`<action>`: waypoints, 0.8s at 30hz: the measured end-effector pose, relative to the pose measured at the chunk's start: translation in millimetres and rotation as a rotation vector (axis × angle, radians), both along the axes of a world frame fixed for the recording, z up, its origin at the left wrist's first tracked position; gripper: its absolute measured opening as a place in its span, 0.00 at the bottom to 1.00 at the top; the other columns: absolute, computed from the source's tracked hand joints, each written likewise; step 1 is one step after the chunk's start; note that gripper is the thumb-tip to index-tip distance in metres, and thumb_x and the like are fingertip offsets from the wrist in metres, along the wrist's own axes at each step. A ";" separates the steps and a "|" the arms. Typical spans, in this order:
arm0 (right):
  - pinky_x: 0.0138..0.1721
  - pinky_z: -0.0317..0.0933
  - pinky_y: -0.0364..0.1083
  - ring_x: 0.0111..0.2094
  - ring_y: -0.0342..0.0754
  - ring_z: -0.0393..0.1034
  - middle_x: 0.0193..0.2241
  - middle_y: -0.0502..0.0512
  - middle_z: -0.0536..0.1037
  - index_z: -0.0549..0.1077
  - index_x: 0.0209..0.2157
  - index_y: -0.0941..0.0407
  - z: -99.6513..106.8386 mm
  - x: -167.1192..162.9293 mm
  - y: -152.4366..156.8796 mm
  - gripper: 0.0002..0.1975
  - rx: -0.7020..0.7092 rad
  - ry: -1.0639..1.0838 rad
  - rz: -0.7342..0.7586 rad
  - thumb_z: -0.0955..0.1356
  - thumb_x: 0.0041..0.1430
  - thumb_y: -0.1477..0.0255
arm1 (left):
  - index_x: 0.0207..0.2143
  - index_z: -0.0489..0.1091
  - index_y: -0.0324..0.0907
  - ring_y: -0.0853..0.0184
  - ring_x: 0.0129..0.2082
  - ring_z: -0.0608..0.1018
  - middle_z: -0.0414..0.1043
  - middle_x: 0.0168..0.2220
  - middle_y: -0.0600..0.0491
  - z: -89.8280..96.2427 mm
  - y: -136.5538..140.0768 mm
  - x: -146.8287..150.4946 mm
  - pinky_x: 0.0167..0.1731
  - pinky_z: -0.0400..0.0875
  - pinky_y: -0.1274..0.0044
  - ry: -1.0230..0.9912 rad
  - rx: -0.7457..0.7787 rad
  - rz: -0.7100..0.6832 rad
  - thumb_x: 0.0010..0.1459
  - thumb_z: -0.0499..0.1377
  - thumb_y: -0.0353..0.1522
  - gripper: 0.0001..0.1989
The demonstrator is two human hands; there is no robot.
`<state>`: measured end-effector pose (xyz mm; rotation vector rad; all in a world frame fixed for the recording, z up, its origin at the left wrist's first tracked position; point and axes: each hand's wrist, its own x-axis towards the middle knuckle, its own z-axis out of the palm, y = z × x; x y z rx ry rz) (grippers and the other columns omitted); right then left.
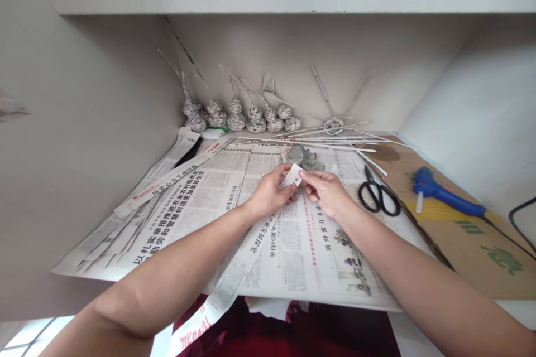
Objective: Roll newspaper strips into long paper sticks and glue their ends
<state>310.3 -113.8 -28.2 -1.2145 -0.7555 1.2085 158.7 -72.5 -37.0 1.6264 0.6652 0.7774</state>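
Observation:
Both hands meet over the newspaper-covered table and pinch the far end of a long newspaper strip (238, 268). My left hand (270, 189) has its fingers curled round the strip from the left. Its thumb lies near the strip's lower side. From the right, my right hand (324, 188) grips the strip's top corner between thumb and fingers. The strip slants down to the left under my left forearm and hangs over the table's front edge. Just beyond the fingers lies a crumpled grey cloth-like lump (304, 156), partly hidden by the hands.
Several woven paper gourds (255, 120) stand along the back wall beside a started paper weave (334, 124). Thin rolled paper sticks (293, 142) lie before them. Cut strips (167, 181) are stacked at left. Black scissors (379, 195) and a blue glue gun (450, 192) on cardboard (473, 273) lie right.

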 end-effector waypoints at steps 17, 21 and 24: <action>0.11 0.39 0.37 0.13 0.35 0.51 0.11 0.43 0.61 0.68 0.19 0.58 -0.6 -6.0 -0.3 0.18 0.031 0.008 -0.052 0.77 0.37 0.62 | 0.53 0.61 0.40 0.68 0.28 0.76 0.72 0.30 0.54 3.0 -0.9 -2.5 0.32 0.70 0.77 0.135 0.316 0.057 0.50 0.61 0.32 0.26; 0.11 0.40 0.37 0.12 0.35 0.50 0.10 0.42 0.60 0.66 0.18 0.57 -0.3 -11.1 -1.7 0.19 0.054 0.013 -0.067 0.76 0.39 0.60 | 0.47 0.64 0.40 0.68 0.25 0.75 0.71 0.26 0.55 1.5 -1.9 -0.7 0.27 0.70 0.77 0.099 0.189 0.051 0.48 0.64 0.35 0.23; 0.11 0.42 0.37 0.12 0.35 0.51 0.10 0.42 0.61 0.64 0.18 0.57 0.9 -17.1 -3.2 0.20 0.069 0.027 -0.108 0.76 0.39 0.61 | 0.41 0.65 0.40 0.68 0.24 0.76 0.72 0.27 0.54 0.6 -3.9 1.9 0.25 0.71 0.77 0.037 0.052 0.025 0.48 0.64 0.37 0.19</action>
